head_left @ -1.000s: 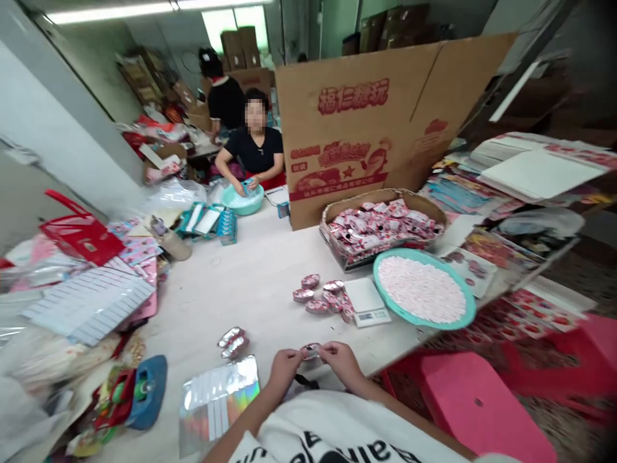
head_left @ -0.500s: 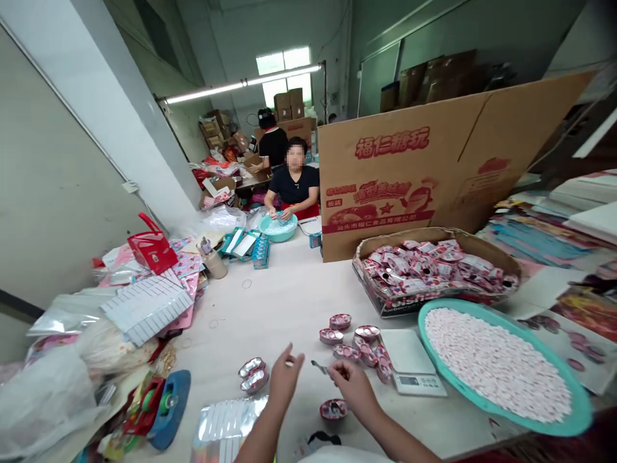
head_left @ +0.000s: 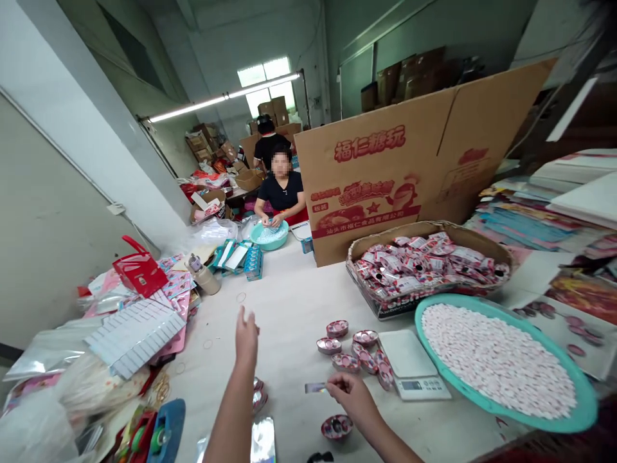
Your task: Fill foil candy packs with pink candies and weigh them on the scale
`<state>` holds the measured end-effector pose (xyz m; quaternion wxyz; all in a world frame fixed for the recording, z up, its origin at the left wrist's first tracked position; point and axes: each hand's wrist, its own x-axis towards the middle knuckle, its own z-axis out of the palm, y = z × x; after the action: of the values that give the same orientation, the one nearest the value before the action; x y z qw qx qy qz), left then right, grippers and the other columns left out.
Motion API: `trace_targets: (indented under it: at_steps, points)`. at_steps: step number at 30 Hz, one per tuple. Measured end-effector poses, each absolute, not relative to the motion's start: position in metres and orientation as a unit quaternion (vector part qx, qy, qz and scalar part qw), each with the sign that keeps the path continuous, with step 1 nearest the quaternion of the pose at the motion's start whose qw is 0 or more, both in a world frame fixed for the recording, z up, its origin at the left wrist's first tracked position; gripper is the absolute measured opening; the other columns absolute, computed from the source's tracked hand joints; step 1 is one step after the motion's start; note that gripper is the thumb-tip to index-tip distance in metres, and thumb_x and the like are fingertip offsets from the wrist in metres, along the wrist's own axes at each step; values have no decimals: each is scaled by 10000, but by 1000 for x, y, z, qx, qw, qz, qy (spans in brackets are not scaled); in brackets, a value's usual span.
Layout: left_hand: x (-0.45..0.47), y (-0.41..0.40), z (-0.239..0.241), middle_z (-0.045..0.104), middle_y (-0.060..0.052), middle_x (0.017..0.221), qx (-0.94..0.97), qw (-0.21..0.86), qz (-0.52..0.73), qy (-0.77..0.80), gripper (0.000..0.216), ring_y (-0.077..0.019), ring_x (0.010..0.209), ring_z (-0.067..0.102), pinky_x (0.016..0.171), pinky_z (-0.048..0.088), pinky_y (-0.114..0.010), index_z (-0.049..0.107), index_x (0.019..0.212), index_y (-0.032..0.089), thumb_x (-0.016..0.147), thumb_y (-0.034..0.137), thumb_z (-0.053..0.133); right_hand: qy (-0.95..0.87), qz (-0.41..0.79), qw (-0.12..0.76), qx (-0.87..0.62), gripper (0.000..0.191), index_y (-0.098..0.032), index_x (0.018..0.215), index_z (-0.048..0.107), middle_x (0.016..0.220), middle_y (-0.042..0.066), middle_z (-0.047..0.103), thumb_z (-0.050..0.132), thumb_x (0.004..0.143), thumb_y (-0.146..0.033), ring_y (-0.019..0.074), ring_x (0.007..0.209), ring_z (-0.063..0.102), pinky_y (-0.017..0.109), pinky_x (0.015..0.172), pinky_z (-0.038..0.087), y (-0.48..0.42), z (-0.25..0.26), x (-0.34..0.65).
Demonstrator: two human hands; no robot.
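My left hand (head_left: pixel 247 337) is stretched forward over the table, fingers extended and holding nothing visible. A thin rubber band (head_left: pixel 241 298) lies just beyond its fingertips. My right hand (head_left: pixel 348 393) pinches one end of a small shiny strip (head_left: pixel 315 388), which sticks out to the left. Just below that hand sits an oval red-and-silver pack (head_left: pixel 336 427). Several similar oval packs (head_left: pixel 346 363) lie together beyond the right hand. Partly hidden behind my left forearm are more oval packs (head_left: pixel 259 400) and a shiny printed sheet (head_left: pixel 263 438).
A digital scale (head_left: pixel 421 388) stands beside a turquoise basin (head_left: pixel 588 402) of small white pieces. Behind are a carton tray (head_left: pixel 380 308) of wrapped packs and a large cardboard sheet (head_left: pixel 448 173). Tape dispensers (head_left: pixel 166 431) and bags line the left. A co-worker (head_left: pixel 282 193) sits opposite.
My left hand has moved forward and left, away from the right hand. The strip in my right hand now shows flatter and longer. The view has shifted slightly.
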<state>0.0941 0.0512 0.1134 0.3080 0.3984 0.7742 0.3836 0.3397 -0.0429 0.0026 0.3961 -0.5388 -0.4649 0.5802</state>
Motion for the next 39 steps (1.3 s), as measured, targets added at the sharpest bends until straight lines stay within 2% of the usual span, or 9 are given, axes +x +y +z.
trace_targets:
  at_steps: [4, 12, 16, 21, 24, 27, 32, 36, 39]
  points:
    - [156, -43, 42, 699, -113, 922, 421, 442, 316, 726, 606, -208, 752, 646, 685, 514, -322, 668, 1115, 146, 689, 577, 671, -475, 592, 357, -545, 253, -173, 632, 656, 581, 26, 625, 580, 684, -409, 164, 567, 547, 282, 572, 400, -54, -3, 349]
    - [170, -118, -2, 590, -30, 547, 421, 449, 342, 710, 359, -202, 571, 570, 601, 488, -344, 660, 625, 183, 639, 541, 632, -508, 589, 312, -545, 188, -182, 573, 642, 542, 18, 615, 597, 639, -351, 169, 542, 560, 286, 564, 424, -76, 1, 346]
    - [131, -94, 29, 635, -59, 722, 400, 322, 423, 746, 402, -215, 685, 610, 689, 525, -365, 666, 878, 174, 733, 528, 541, -527, 559, 346, -538, 235, -189, 617, 635, 550, 13, 598, 601, 682, -412, 180, 552, 560, 300, 568, 445, -60, 24, 343]
    - [5, -63, 136, 588, -128, 1092, 391, 132, 478, 776, 640, -265, 938, 602, 873, 510, -456, 500, 1281, 136, 773, 523, 522, -507, 471, 497, -523, 354, -188, 929, 655, 886, 82, 695, 636, 747, -491, 234, 836, 651, 361, 772, 510, 17, 98, 362]
    - [-66, -46, 202, 541, -213, 1237, 438, -51, 345, 829, 808, -377, 1116, 546, 954, 460, -545, 446, 1374, 86, 729, 554, 579, -504, 438, 546, -506, 383, -207, 954, 662, 1130, 107, 661, 711, 687, -478, 252, 1044, 620, 380, 890, 494, 72, 141, 360]
    - [-72, -26, 219, 584, -228, 1223, 464, -105, 201, 856, 777, -425, 1108, 566, 934, 450, -605, 411, 1409, 92, 763, 502, 546, -509, 465, 531, -492, 319, -192, 793, 669, 1036, 95, 697, 740, 654, -471, 233, 977, 633, 388, 911, 486, 106, 154, 334]
    - [51, -55, 123, 668, -77, 1158, 567, 141, 267, 767, 527, -278, 953, 663, 806, 538, -408, 563, 1255, 273, 803, 532, 488, -504, 553, 467, -472, 270, -189, 790, 684, 993, 77, 733, 713, 710, -446, 203, 913, 646, 345, 849, 501, 49, 113, 274]
    - [121, -113, 25, 713, -93, 921, 426, 336, 336, 770, 537, -281, 867, 690, 841, 534, -405, 640, 1064, 182, 732, 584, 511, -479, 622, 360, -503, 247, -189, 573, 617, 559, 19, 631, 730, 638, -398, 161, 551, 569, 302, 574, 478, -50, 58, 272]
    - [101, -136, -9, 708, -85, 803, 386, 382, 341, 768, 476, -303, 863, 696, 815, 538, -393, 662, 839, 207, 677, 624, 503, -457, 643, 298, -537, 197, -189, 566, 605, 484, -13, 570, 723, 578, -346, 121, 431, 471, 272, 475, 409, -78, 23, 298]
